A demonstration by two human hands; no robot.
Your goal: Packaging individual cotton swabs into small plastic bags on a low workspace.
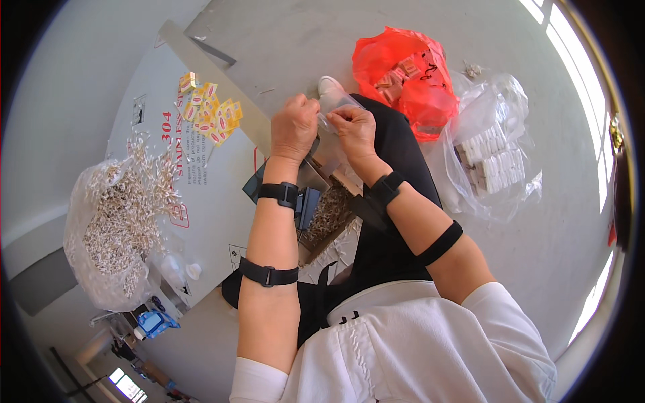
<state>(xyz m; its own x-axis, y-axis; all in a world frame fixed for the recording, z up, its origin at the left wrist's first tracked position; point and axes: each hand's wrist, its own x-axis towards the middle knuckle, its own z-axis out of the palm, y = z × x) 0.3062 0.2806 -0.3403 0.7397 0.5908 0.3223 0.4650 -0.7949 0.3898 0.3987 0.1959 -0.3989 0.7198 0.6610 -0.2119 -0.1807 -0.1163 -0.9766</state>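
Both hands are raised close together over my lap, with a small piece of clear plastic (325,123), apparently a bag, between them. My left hand (294,129) is closed in a fist at its left edge. My right hand (355,133) pinches its right side between thumb and fingers. Whether anything lies inside the plastic is too small to tell. Below the hands, partly hidden by my left forearm, a cardboard box (329,243) holds many small brownish-white pieces. Nearest on the left, small yellow-and-white packets (213,114) lie spread on the table.
A pale table (213,221) with red print stands at left. On it, a clear bag (107,252) spills a heap of tiny white-brown pieces (127,215). On the floor at right are a red plastic bag (430,97) with small boxes and a clear bag (510,111) with white packs (492,160).
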